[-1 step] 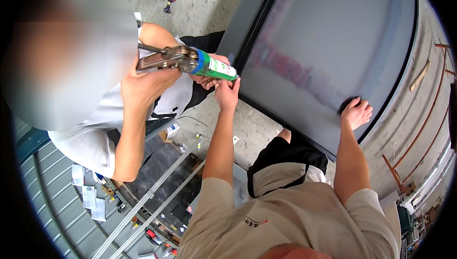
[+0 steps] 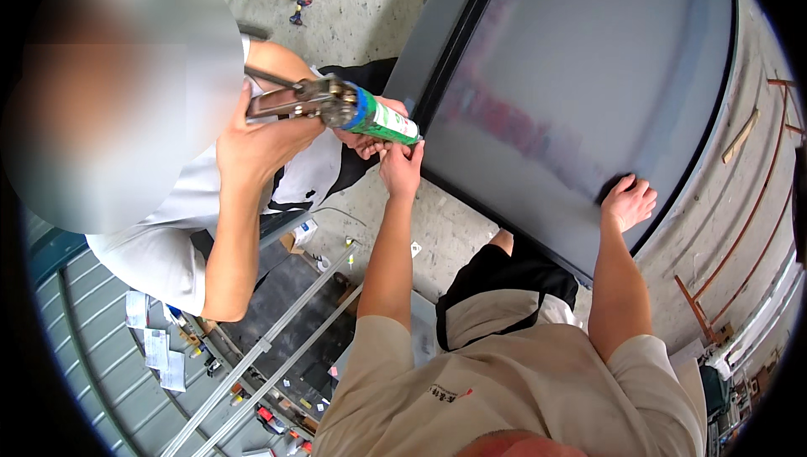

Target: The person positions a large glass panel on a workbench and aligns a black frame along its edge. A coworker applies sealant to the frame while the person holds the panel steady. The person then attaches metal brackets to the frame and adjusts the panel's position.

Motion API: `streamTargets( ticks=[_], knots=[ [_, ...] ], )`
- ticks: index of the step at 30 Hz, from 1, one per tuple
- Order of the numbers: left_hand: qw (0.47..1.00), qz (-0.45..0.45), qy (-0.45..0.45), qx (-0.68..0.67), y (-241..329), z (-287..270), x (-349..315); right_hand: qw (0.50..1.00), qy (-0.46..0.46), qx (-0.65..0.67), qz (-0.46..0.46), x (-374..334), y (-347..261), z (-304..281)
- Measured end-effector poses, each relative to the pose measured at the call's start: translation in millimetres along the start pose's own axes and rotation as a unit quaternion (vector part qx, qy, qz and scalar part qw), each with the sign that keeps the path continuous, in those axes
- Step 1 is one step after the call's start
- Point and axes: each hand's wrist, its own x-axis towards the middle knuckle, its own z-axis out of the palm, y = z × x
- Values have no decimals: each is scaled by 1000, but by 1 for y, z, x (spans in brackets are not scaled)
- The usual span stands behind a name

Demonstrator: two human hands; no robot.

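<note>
A large dark grey glossy panel [image 2: 605, 62] with a black edge stands before me. My left hand [image 2: 402, 173] is closed in a pinch at its near left corner, right beside the front end of a green and white sealant cartridge [image 2: 388, 126]; what the fingers pinch is hidden. My right hand [image 2: 629, 205] rests on the panel's face near the right edge, fingers bent and slightly apart, with a dark reflection beside them. The cartridge sits in a metal caulking gun [image 2: 315, 104]. A co-worker's hand [image 2: 273, 150] grips its handle, and their other hand supports the cartridge.
The co-worker in a white shirt [image 2: 160, 264] stands close on my left. Below them are a dark work surface [image 2: 294, 331] and long metal rails [image 2: 261, 343]. A cordless drill [image 2: 298, 11] lies on the floor at far left. Reddish metal bars [image 2: 748, 243] and a wood piece [image 2: 741, 136] lie at right.
The caulking gun and the co-worker's gripping hand have shifted very slightly right and down. My two hands stay in place.
</note>
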Motion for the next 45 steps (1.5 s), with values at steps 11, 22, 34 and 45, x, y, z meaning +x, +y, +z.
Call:
streamTargets(
  ticks=[11,22,34,45],
  knots=[
    [1000,-22,-6,-3,5,-22,-9,998,34,51,-35,-11,16,-26],
    [1000,-12,22,-14,3,-44,-32,1000,18,2,-10,-28,23,-37],
    [999,-14,21,-23,12,-46,-28,998,48,31,-14,-23,18,-46],
    [999,-35,-6,13,10,-53,-31,999,19,43,0,-33,17,-53]
  ],
)
